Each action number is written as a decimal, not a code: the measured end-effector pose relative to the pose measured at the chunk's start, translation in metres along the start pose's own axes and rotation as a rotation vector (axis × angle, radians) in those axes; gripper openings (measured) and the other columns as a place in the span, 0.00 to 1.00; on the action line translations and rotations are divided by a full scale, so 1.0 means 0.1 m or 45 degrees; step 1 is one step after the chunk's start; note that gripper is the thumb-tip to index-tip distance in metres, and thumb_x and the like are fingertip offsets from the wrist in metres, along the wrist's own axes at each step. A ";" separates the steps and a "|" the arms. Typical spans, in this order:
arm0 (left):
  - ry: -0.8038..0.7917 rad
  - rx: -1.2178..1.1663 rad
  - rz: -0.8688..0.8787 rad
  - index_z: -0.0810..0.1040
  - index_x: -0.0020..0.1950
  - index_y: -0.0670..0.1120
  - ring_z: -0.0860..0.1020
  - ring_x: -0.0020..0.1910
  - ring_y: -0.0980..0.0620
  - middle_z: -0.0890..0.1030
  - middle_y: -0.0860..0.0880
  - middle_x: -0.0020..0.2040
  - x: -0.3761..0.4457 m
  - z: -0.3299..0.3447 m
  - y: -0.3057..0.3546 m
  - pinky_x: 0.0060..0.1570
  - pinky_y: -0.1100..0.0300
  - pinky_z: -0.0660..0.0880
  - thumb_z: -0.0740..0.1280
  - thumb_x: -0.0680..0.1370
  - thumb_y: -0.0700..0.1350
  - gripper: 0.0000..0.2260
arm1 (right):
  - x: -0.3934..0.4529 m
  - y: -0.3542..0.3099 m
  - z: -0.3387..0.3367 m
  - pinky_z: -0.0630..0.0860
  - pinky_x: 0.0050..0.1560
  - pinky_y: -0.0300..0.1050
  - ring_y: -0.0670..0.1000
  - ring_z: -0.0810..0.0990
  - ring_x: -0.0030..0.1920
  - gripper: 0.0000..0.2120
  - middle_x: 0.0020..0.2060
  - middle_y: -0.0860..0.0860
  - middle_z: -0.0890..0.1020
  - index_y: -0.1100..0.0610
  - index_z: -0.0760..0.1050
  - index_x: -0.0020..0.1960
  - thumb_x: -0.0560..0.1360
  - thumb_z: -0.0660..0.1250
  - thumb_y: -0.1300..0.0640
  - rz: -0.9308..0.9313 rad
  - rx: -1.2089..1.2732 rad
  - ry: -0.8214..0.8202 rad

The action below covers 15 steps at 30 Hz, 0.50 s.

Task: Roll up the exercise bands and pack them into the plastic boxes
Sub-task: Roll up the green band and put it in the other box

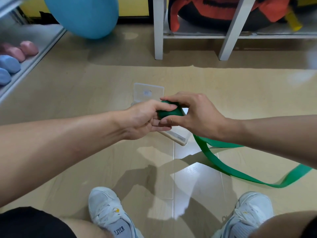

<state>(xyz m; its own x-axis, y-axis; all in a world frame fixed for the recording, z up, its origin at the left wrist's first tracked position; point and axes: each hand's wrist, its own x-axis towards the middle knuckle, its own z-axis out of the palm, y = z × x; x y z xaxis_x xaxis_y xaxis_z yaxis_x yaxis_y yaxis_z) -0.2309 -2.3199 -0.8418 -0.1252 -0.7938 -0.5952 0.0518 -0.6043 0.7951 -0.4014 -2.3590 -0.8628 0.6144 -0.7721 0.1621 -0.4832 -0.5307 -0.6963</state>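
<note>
We see both hands meeting over the floor at the middle of the view, working one green exercise band (221, 162). The rolled part of the band (169, 112) is a compact green bundle held between the two hands, above a clear plastic box (148, 93) that sits on the tan floor (103, 93). The left hand (145, 120) grips the roll from the left: its thumb lies over the top of the bundle and its fingers curl beneath it. The right hand (193, 114) grips the same roll from the right, with fingers arched over the top and the thumb pressed against the near side. The unrolled length of the band leaves the roll below the right wrist, runs down to the floor at the right, curves back in a loop near the right shoe (248, 215) and rises again toward the right edge of the view. The box is partly hidden by the hands; its transparent lid stands behind them and a pale edge of it shows below the left fingers. The left shoe (106, 210) is planted at the bottom centre. A blue exercise ball (84, 16) rests at the upper left, pink and blue dumbbells (15, 57) lie on a low rack at the left edge, and a white shelf frame (158, 31) stands at the top right holding an orange-and-black bag (223, 11).
</note>
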 end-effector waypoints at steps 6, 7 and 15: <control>-0.015 0.115 -0.103 0.83 0.53 0.46 0.86 0.49 0.47 0.86 0.46 0.45 0.00 0.03 -0.06 0.59 0.53 0.80 0.68 0.80 0.48 0.07 | 0.06 -0.04 -0.06 0.73 0.39 0.40 0.45 0.75 0.36 0.12 0.38 0.46 0.80 0.49 0.86 0.53 0.70 0.77 0.50 -0.058 -0.281 -0.103; 0.038 0.202 -0.093 0.83 0.51 0.46 0.86 0.48 0.48 0.86 0.47 0.44 0.01 0.05 -0.08 0.58 0.52 0.81 0.70 0.79 0.49 0.07 | 0.05 -0.06 -0.05 0.72 0.38 0.41 0.45 0.75 0.36 0.11 0.38 0.46 0.78 0.49 0.86 0.51 0.69 0.76 0.50 -0.044 -0.318 -0.148; 0.297 0.380 0.012 0.87 0.46 0.43 0.83 0.36 0.56 0.85 0.48 0.40 0.09 0.08 -0.14 0.41 0.63 0.77 0.78 0.68 0.44 0.09 | -0.02 -0.08 0.04 0.72 0.40 0.45 0.48 0.76 0.37 0.11 0.36 0.45 0.72 0.43 0.84 0.53 0.71 0.74 0.47 -0.057 -0.385 -0.149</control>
<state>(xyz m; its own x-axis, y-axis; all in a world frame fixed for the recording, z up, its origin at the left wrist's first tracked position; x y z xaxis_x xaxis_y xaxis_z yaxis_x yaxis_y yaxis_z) -0.2402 -2.3180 -0.8570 0.1047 -0.8144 -0.5707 -0.2436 -0.5774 0.7793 -0.3962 -2.3523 -0.8600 0.6983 -0.7096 0.0942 -0.6068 -0.6566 -0.4479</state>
